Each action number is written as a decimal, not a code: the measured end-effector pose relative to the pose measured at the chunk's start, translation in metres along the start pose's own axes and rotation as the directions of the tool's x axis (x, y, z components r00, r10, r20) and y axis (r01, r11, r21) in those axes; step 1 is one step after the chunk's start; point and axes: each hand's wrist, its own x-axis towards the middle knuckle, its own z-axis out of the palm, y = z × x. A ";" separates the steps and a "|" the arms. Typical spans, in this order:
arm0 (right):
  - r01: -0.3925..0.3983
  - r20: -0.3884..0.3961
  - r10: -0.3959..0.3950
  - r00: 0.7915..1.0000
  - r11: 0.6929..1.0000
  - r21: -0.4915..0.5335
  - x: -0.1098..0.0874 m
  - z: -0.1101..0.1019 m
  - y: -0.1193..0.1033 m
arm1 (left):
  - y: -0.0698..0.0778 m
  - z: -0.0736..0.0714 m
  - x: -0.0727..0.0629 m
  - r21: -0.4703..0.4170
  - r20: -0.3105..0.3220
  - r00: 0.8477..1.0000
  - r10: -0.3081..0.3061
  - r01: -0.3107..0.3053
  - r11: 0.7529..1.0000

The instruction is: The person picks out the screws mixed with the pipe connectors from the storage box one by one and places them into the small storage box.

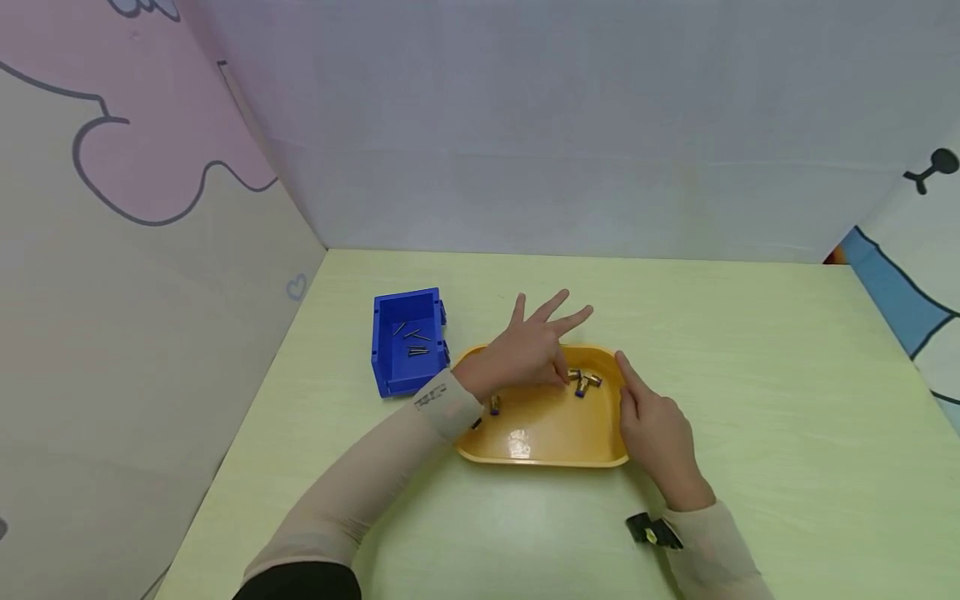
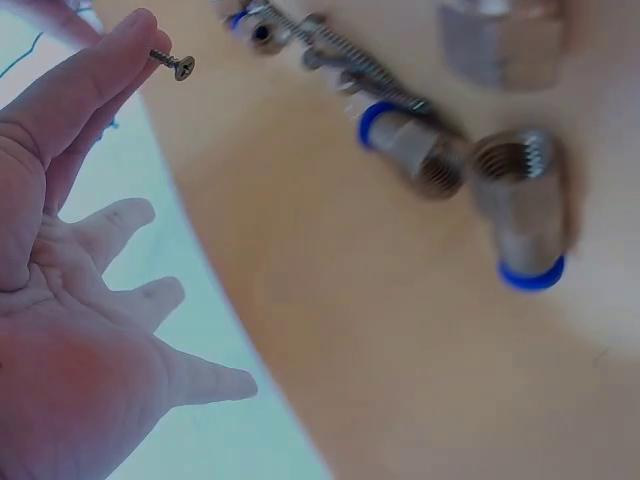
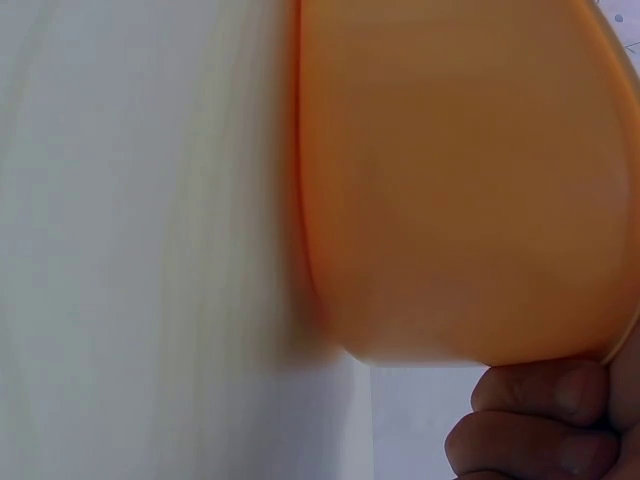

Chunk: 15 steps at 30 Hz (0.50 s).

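Note:
My left hand (image 1: 525,354) reaches over the yellow tray (image 1: 543,442). In the left wrist view its thumb and index finger pinch a small countersunk screw (image 2: 178,66), while the other fingers spread out. Brass threaded pipe fittings with blue collars (image 1: 588,382) lie in the tray, one fitting (image 2: 530,215) close to the wrist camera. Loose screws (image 2: 360,65) lie among them. At the tray's right end my right hand (image 1: 660,433) grips the rim; the right wrist view shows its curled fingers (image 3: 535,430) against the tray's outer wall.
A blue plastic bin (image 1: 382,358) stands left of the tray, with several screws (image 1: 417,351) on its floor. Both sit on a pale yellow-green table (image 1: 780,400) backed by a light wall (image 1: 562,125). A black strap piece (image 1: 654,532) is at the right sleeve.

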 end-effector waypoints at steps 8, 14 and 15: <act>0.012 -0.020 -0.012 1.000 1.000 0.004 -0.001 0.001 0.001 | -0.005 -0.024 -0.006 -0.036 -0.082 0.996 -0.031 0.028 0.999; 0.005 -0.012 -0.005 1.000 1.000 0.011 -0.001 0.001 0.000 | -0.011 -0.041 -0.014 -0.056 -0.118 0.988 -0.101 0.095 0.994; 0.005 -0.013 -0.004 1.000 1.000 0.011 -0.001 0.001 0.000 | -0.012 -0.043 -0.016 -0.065 -0.122 0.986 -0.117 0.110 0.992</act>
